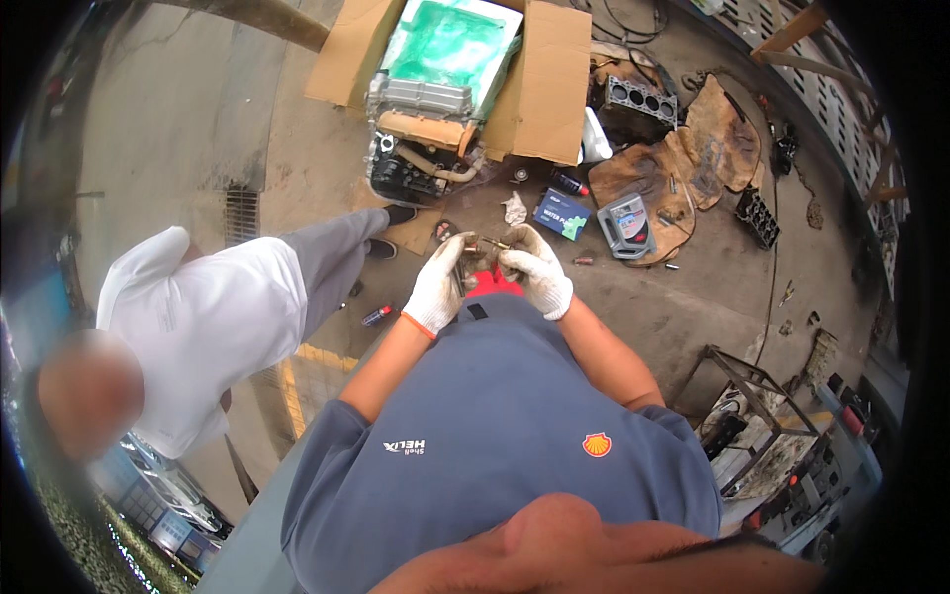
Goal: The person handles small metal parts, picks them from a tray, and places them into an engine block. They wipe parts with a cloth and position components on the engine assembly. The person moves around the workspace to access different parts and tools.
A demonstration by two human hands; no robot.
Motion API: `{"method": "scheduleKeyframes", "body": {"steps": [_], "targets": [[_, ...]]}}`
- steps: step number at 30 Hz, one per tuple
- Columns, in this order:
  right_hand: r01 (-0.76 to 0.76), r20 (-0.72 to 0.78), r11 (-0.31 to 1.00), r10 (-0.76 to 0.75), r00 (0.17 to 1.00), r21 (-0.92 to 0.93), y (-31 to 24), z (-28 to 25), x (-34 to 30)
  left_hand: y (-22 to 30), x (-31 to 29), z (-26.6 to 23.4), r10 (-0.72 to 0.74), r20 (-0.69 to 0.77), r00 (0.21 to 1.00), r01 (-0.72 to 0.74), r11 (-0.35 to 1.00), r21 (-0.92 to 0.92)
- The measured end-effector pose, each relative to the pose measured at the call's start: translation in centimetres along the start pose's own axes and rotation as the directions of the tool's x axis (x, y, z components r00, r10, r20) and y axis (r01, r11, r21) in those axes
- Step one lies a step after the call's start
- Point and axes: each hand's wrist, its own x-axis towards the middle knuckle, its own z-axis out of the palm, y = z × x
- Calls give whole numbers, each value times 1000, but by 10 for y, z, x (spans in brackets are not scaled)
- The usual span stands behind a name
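Observation:
My left hand (435, 282) and my right hand (537, 270), both in soiled white knit gloves, are close together in front of my body. Between their fingertips is a small, slim, brass-coloured metal part (494, 243). The right fingers pinch it. The left fingers are curled at its other end, and whatever else they hold is too small to make out. Just under the hands shows a red object (492, 284), partly covered by my blue-grey shirt. Beyond the right hand lie a blue box (562, 214) and a grey plastic jug (627, 227).
An engine (421, 139) stands by an open cardboard box (550, 79) ahead. A bare engine block (641, 103) and cylinder head (757, 218) are at the right, around stained cardboard (633, 168). A person in white (213, 327) is close on my left. A metal frame (757, 416) stands right.

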Motion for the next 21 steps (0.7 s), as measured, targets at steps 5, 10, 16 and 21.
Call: {"method": "scheduleKeyframes", "body": {"steps": [5, 10, 16, 21], "targets": [[14, -188, 975, -57, 981, -222, 29, -29, 6, -13, 30, -9, -63, 68, 996, 45, 967, 250], [-84, -338, 961, -10, 941, -264, 79, -63, 18, -52, 95, -40, -238, 98, 966, 175, 888, 426], [-251, -482, 945, 123, 868, -211, 163, -127, 66, -104, 179, -110, -365, 47, 930, 306, 838, 452], [-324, -490, 867, 110, 865, -379, 212, -166, 148, -143, 268, -179, -349, -10, 937, 338, 897, 284]]}}
